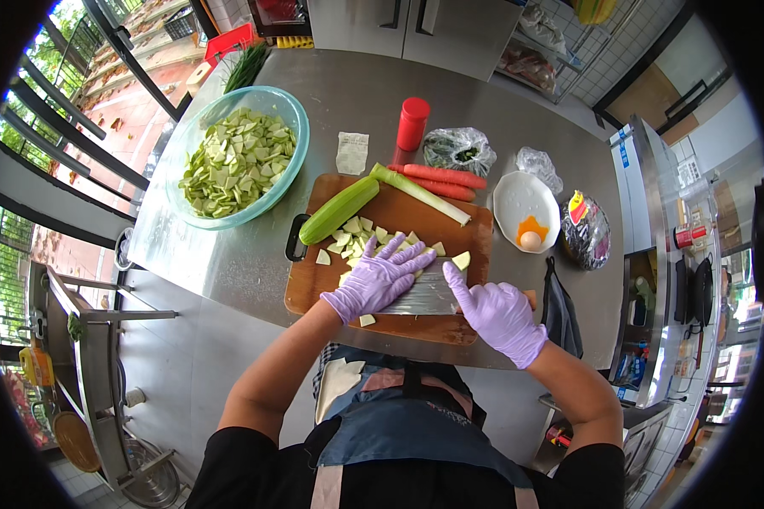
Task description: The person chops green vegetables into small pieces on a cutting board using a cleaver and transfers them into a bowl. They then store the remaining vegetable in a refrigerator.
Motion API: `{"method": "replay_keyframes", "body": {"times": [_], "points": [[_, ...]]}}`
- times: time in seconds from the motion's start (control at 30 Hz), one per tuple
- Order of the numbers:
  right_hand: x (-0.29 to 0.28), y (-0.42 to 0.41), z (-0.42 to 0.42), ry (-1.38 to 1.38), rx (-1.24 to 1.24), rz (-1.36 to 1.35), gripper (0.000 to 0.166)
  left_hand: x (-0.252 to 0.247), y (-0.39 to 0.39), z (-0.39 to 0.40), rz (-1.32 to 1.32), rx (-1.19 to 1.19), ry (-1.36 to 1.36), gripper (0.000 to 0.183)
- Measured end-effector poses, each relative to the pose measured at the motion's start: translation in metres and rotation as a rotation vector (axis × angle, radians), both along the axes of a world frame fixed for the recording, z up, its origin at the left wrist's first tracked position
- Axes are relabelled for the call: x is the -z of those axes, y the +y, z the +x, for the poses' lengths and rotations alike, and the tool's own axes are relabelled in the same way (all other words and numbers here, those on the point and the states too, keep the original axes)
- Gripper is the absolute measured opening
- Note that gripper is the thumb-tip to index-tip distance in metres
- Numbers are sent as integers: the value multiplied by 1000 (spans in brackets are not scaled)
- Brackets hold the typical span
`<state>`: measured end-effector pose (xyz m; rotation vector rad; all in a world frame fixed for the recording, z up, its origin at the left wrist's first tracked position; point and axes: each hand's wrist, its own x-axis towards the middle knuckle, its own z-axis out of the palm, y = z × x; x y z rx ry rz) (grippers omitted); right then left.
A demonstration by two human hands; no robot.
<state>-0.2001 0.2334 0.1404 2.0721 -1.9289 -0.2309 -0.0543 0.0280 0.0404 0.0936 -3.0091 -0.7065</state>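
My right hand, in a lilac glove, grips the handle of a kitchen cleaver, its index finger stretched along the blade. The blade lies nearly flat on a brown cutting board. Spread over cut pale-green squash pieces is my gloved left hand, palm down, partly over the blade. Its palm side is hidden. A peeled whole squash rests at the board's upper left. Beside it a leek stalk slants across the board, and carrots lie along the far edge.
A translucent basin of sliced squash stands left. Beyond the board are a red-capped bottle, a paper slip and bagged greens. At right sit a white plate with an egg, a wrapped bowl and a dark cloth.
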Motion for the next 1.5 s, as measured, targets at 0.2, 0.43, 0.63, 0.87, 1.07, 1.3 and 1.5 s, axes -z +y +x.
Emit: {"method": "replay_keyframes", "body": {"times": [0.2, 0.43, 0.63, 0.87, 1.07, 1.3, 1.5], "points": [[-37, 23, -23, 50, -7, -16, 62, 29, -38, 19, -80, -103, 23, 54], [6, 50, -23, -1209, 562, -130, 45, 27, -17, 56, 196, -532, 543, 28], [46, -5, 32, -2345, 835, -256, 14, 6, 32, 43, 1486, -662, 605, 56], [61, -28, 33, -2421, 901, -403, 16, 6, 20, 30, 1992, -466, 275, 49], [94, 53, 8, -2100, 1175, -527, 20, 26, 37, 93, 497, -769, 379, 88], [123, 79, 32, -2183, 1319, -462, 23, 36, 43, 73, 42, -657, -3, 125], [124, 28, 70, -2139, 1256, -144, 21, 36, 34, 13, 81, -541, 110, 113]]}}
